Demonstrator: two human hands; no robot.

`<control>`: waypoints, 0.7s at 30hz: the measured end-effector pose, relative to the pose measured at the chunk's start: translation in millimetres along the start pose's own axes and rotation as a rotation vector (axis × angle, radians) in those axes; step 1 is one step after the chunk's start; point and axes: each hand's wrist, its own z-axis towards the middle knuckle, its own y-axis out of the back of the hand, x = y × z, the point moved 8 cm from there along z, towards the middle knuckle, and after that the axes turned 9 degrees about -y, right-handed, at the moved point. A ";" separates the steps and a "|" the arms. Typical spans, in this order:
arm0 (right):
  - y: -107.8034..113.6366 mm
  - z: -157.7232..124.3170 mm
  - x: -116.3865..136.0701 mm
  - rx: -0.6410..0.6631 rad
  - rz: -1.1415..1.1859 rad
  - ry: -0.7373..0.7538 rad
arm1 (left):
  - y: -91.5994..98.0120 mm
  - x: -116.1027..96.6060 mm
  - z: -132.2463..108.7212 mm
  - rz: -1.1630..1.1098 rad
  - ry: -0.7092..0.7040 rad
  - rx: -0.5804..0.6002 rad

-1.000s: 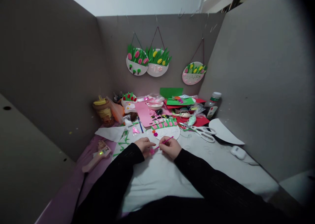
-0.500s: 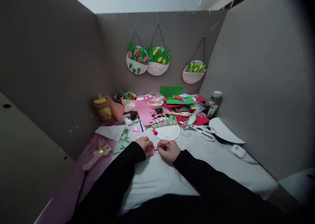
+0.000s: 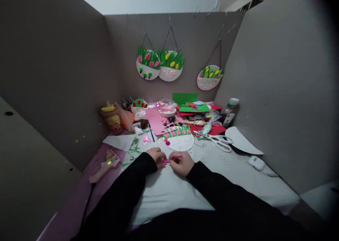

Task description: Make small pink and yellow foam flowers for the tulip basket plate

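Observation:
My right hand [image 3: 184,164] is closed in a pinch around a thin bright pink stick [image 3: 178,157], whose kind I cannot make out. Its inner end meets a small bright pink piece [image 3: 165,161] low over the white cloth. From the other side, the bent fingers of my left hand [image 3: 156,156] hold that piece, too small to tell its shape. Just beyond both hands lies a white paper plate craft [image 3: 181,144] with pink tulips and green grass along its upper edge, plus small red and magenta flowers at its left.
White scissors [image 3: 218,142] lie right of the craft. A pink hot glue gun [image 3: 106,168] with a lit indicator rests at left. Coloured paper, a brown cup [image 3: 112,119] and a bottle [image 3: 230,112] crowd the back. Finished plate baskets [image 3: 169,73] hang on the grey partition.
Both hands stay in nearly the same place. The pink stick has tilted slightly, its outer end a little lower than before. The view has shifted very slightly.

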 end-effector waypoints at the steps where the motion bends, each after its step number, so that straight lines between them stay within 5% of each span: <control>1: -0.1 -0.2 0.1 -0.001 -0.003 0.000 | 0.1 0.1 0.0 0.002 0.002 -0.001; 14: -3.5 -1.9 1.7 0.034 0.003 0.007 | 0.5 -0.3 0.2 -0.020 0.014 0.005; 21: 14.5 0.4 -6.1 -0.109 0.124 -0.071 | 10.0 -0.1 -1.6 -0.101 -0.041 -0.091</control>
